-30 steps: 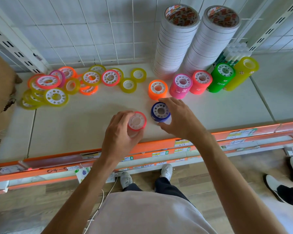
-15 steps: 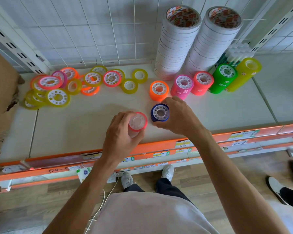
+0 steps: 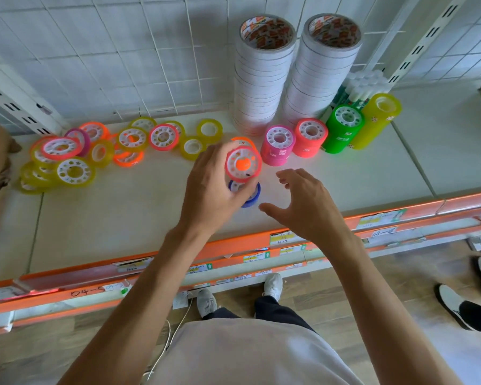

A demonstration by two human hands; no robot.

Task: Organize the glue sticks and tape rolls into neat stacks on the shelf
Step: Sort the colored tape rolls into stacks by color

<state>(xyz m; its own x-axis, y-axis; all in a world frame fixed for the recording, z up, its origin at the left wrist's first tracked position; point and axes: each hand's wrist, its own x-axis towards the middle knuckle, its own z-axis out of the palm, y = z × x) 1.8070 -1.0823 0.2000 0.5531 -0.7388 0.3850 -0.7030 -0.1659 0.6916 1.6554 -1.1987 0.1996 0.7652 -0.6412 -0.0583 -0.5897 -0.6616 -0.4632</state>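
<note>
Head view, your shelf [image 3: 150,207]: your left hand [image 3: 214,190] grips a red roll [image 3: 243,164], fingers curled round its rim, holding it raised, overlapping in this view a blue roll [image 3: 252,195] that sits on the shelf near the front edge; whether the two touch you cannot tell. An orange roll [image 3: 243,140] shows just behind the red one, mostly hidden, its orange visible through the red roll's core. Your right hand [image 3: 303,201] hovers just right of the blue roll, fingers spread and relaxed, holding nothing. Behind, in a row from left to right: a pink stack [image 3: 278,145], a red stack [image 3: 310,137], a green stack [image 3: 343,127] and a yellow stack [image 3: 378,118], each touching its neighbour or nearly so. At the back stand two tall columns of white tape [image 3: 261,79], side by side against the wire grid [image 3: 122,51]. Glue sticks [image 3: 364,84], white caps up, are bunched upright behind the green and yellow stacks. At the left of the shelf lies a loose pile of rolls [image 3: 75,151], yellow, orange and pink, some overlapping, some flat. Along the front runs an orange rail [image 3: 233,245] with price labels. Below, your shoes [image 3: 272,283] on a wood floor, and another person's shoes [image 3: 453,304] at right.
</note>
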